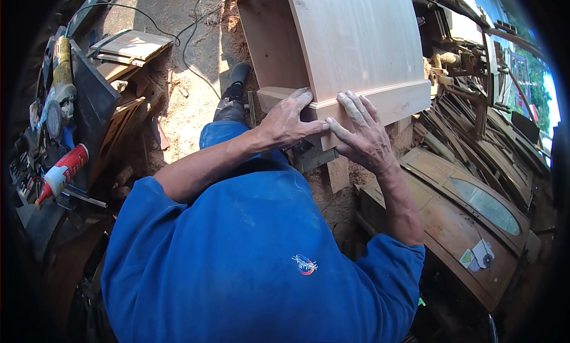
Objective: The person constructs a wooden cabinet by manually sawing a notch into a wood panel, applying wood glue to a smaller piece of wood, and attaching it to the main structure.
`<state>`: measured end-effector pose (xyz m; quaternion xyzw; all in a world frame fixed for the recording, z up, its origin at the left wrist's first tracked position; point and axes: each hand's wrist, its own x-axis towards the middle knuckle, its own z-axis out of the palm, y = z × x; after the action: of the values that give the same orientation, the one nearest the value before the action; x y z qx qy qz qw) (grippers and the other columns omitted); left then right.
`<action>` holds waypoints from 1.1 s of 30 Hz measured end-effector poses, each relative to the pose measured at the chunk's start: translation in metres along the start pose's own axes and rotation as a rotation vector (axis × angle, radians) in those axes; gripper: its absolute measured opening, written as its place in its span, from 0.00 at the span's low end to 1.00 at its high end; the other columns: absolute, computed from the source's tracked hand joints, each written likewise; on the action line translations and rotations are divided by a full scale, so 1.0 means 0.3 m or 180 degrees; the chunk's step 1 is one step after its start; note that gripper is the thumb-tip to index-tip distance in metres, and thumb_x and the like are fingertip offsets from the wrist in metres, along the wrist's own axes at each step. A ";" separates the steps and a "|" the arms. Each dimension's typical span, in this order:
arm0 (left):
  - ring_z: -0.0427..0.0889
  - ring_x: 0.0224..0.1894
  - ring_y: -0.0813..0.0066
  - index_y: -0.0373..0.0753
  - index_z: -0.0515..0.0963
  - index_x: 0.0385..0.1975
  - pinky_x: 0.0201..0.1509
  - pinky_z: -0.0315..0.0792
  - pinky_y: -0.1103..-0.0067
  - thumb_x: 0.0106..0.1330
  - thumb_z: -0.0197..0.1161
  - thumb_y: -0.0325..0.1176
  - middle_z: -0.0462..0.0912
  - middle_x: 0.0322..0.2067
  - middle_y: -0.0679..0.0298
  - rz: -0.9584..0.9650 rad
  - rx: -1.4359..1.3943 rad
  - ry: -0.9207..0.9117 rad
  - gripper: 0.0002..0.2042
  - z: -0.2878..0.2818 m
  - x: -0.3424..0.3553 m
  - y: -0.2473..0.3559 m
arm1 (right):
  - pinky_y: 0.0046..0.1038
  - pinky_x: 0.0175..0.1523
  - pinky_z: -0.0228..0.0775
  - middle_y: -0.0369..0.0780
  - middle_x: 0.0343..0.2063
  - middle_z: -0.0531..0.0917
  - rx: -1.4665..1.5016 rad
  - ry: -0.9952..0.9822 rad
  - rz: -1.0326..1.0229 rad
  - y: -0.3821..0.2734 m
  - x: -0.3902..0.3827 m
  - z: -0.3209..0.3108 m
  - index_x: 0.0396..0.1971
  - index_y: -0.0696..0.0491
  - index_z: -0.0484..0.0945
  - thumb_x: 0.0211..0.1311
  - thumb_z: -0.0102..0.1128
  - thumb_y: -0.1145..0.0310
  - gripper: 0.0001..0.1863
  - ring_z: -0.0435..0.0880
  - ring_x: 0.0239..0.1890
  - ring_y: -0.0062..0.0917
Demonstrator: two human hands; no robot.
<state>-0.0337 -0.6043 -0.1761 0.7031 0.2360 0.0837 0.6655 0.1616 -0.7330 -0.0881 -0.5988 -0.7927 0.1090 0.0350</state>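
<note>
A pale, unpainted wooden cabinet (362,40) with an open side rests in front of me. A stepped base moulding (395,105) runs along its near edge and turns the corner. My left hand (288,118) is closed over the corner, its fingers on the side piece and its thumb reaching to the front face. My right hand (363,129) lies against the front strip with spread fingers, pressing it, thumb tip close to the left thumb. Dust coats both hands. The undersides of the left fingers are hidden.
At the left, a cluttered bench holds a red-and-white glue bottle (65,172) and a yellow tube (61,61). Stacked boards (133,46) and a black cable (193,31) lie beyond. A wooden door with an oval glass pane (484,203) leans at right, beside heaped planks (469,138).
</note>
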 end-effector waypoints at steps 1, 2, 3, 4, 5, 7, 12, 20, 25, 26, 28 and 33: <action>0.69 0.68 0.40 0.29 0.69 0.65 0.73 0.64 0.60 0.63 0.66 0.56 0.69 0.65 0.36 0.0016 -0.0004 -0.0001 0.39 -0.002 0.001 0.002 | 0.48 0.78 0.53 0.52 0.70 0.67 -0.0016 -0.0001 0.0004 0.000 0.000 0.001 0.56 0.41 0.81 0.40 0.75 0.62 0.35 0.64 0.74 0.45; 0.69 0.68 0.41 0.29 0.68 0.65 0.72 0.65 0.60 0.62 0.67 0.55 0.69 0.64 0.36 0.0018 -0.0037 0.0011 0.40 -0.003 0.000 0.006 | 0.48 0.78 0.53 0.53 0.70 0.67 -0.0029 0.0006 -0.0003 -0.001 -0.004 0.006 0.56 0.42 0.81 0.41 0.75 0.62 0.34 0.64 0.74 0.45; 0.70 0.67 0.42 0.29 0.68 0.66 0.72 0.65 0.61 0.61 0.68 0.55 0.70 0.64 0.36 0.0021 -0.0070 0.0019 0.40 -0.003 -0.003 0.010 | 0.48 0.79 0.53 0.53 0.70 0.67 -0.0042 0.0014 -0.0005 -0.003 -0.007 0.008 0.56 0.42 0.80 0.41 0.75 0.63 0.34 0.63 0.74 0.46; 0.70 0.67 0.42 0.29 0.68 0.66 0.72 0.65 0.61 0.61 0.68 0.55 0.70 0.64 0.36 0.0039 -0.0079 0.0007 0.40 0.009 -0.007 0.005 | 0.48 0.79 0.53 0.53 0.70 0.67 -0.0061 0.0008 0.0009 -0.002 -0.008 0.008 0.56 0.42 0.80 0.41 0.75 0.63 0.34 0.63 0.74 0.46; 0.71 0.66 0.44 0.29 0.68 0.65 0.70 0.67 0.62 0.60 0.70 0.53 0.71 0.62 0.38 -0.0008 -0.0067 0.0305 0.40 0.027 -0.015 -0.004 | 0.48 0.79 0.52 0.53 0.70 0.67 -0.0020 -0.0030 0.0024 -0.001 -0.007 0.008 0.57 0.42 0.80 0.42 0.75 0.63 0.34 0.63 0.74 0.46; 0.77 0.58 0.53 0.31 0.68 0.61 0.62 0.73 0.68 0.57 0.77 0.44 0.74 0.55 0.45 -0.0008 -0.0251 0.0972 0.37 0.050 -0.056 0.040 | 0.48 0.79 0.52 0.53 0.70 0.67 -0.0014 -0.0063 0.0103 -0.001 -0.011 0.012 0.57 0.42 0.80 0.43 0.75 0.62 0.34 0.63 0.74 0.46; 0.77 0.46 0.62 0.37 0.71 0.55 0.52 0.76 0.68 0.57 0.78 0.34 0.73 0.44 0.55 0.0954 0.0099 0.1158 0.28 0.072 -0.051 0.005 | 0.48 0.79 0.51 0.55 0.69 0.67 -0.0054 0.0057 0.0068 -0.009 -0.018 0.025 0.59 0.41 0.78 0.57 0.66 0.62 0.26 0.64 0.74 0.48; 0.80 0.39 0.83 0.30 0.75 0.51 0.45 0.81 0.84 0.68 0.68 0.24 0.69 0.52 0.62 0.0624 -0.0334 0.0684 0.14 0.064 -0.034 0.015 | 0.47 0.80 0.51 0.54 0.70 0.66 -0.0028 0.0219 0.0042 0.007 -0.052 0.040 0.60 0.43 0.75 0.49 0.72 0.61 0.33 0.64 0.73 0.49; 0.83 0.38 0.81 0.30 0.76 0.52 0.39 0.81 0.85 0.68 0.69 0.25 0.70 0.50 0.62 0.0443 -0.0630 0.0770 0.15 0.079 -0.030 0.000 | 0.46 0.80 0.51 0.53 0.67 0.70 0.0016 0.0479 0.0044 0.006 -0.058 0.061 0.55 0.42 0.77 0.54 0.68 0.60 0.26 0.67 0.72 0.46; 0.82 0.38 0.82 0.31 0.77 0.51 0.42 0.79 0.85 0.67 0.69 0.23 0.71 0.50 0.62 0.0427 -0.0768 0.0804 0.15 0.074 -0.032 0.002 | 0.46 0.80 0.51 0.53 0.67 0.70 0.0025 0.0524 0.0086 0.002 -0.057 0.062 0.55 0.42 0.77 0.54 0.68 0.60 0.26 0.67 0.72 0.46; 0.84 0.39 0.79 0.31 0.76 0.51 0.43 0.80 0.84 0.67 0.69 0.23 0.72 0.50 0.61 0.0529 -0.0468 0.0825 0.15 0.065 -0.038 0.007 | 0.45 0.80 0.52 0.53 0.67 0.70 0.0200 0.0625 0.0066 -0.003 -0.048 0.067 0.54 0.41 0.78 0.53 0.68 0.60 0.25 0.67 0.72 0.46; 0.86 0.39 0.76 0.29 0.76 0.48 0.43 0.81 0.81 0.67 0.70 0.25 0.72 0.50 0.60 0.0259 -0.0805 0.0800 0.14 0.067 -0.044 -0.001 | 0.45 0.80 0.51 0.54 0.68 0.69 0.0036 0.0500 0.0081 -0.016 -0.055 0.066 0.56 0.42 0.77 0.52 0.69 0.59 0.28 0.66 0.73 0.46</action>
<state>-0.0368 -0.6281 -0.1758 0.6068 0.2762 0.2268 0.7100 0.1581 -0.7527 -0.1051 -0.6154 -0.7792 0.0665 0.0990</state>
